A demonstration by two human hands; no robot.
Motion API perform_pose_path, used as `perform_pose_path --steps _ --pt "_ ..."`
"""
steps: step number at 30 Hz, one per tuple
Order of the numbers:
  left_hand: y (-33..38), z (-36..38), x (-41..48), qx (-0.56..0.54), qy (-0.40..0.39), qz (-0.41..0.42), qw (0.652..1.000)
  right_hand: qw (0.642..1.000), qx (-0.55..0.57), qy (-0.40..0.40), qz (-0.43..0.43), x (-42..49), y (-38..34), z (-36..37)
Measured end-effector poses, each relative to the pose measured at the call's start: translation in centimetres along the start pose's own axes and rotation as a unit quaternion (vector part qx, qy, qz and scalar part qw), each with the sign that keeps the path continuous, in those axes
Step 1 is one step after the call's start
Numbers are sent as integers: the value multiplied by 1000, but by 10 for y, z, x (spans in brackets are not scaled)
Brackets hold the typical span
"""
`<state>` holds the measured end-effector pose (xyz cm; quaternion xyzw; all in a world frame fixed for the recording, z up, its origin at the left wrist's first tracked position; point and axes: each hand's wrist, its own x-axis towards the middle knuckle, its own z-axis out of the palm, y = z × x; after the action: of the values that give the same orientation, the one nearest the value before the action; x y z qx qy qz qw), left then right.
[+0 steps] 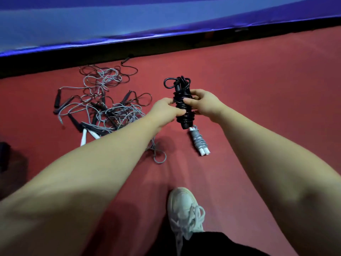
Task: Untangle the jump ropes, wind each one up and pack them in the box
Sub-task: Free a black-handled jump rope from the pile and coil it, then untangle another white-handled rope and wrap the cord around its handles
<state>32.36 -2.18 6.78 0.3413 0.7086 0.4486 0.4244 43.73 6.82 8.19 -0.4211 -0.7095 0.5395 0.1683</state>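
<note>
Above the floor (258, 85), the black rope bundle (184, 118) is gripped by the left hand (164, 109) and the right hand (204, 104); its loose loop (165, 84) should be tucked in tight.

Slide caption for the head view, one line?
Left hand and right hand hold a wound black jump rope; wound grey rope and tangled pile lie nearby.

wound black rope (182, 104), upright, above floor

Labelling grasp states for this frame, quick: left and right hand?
Left hand: holds the black wound rope.
Right hand: grips the same rope.
</note>
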Motion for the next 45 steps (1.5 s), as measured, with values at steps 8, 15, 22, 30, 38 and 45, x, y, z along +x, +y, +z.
perform_pose_path --steps 8,15,22,30,38,45 --pt "-36 101 53 3 -96 -99 990 987 -108 30 118 35 104 -55" --pt "-70 146 86 -3 -139 -185 973 965 -187 13 185 65 167 -64" --pt "-76 148 103 19 -131 -229 964 913 -333 -15 234 71 211 -56" --pt "-46 109 101 135 -102 -153 974 890 -374 25 261 66 192 -46" --pt "-11 26 61 85 7 -133 987 886 -430 -36 168 58 101 -25" --pt "-9 -93 7 83 131 -121 980 865 -488 -88 76 39 21 31"
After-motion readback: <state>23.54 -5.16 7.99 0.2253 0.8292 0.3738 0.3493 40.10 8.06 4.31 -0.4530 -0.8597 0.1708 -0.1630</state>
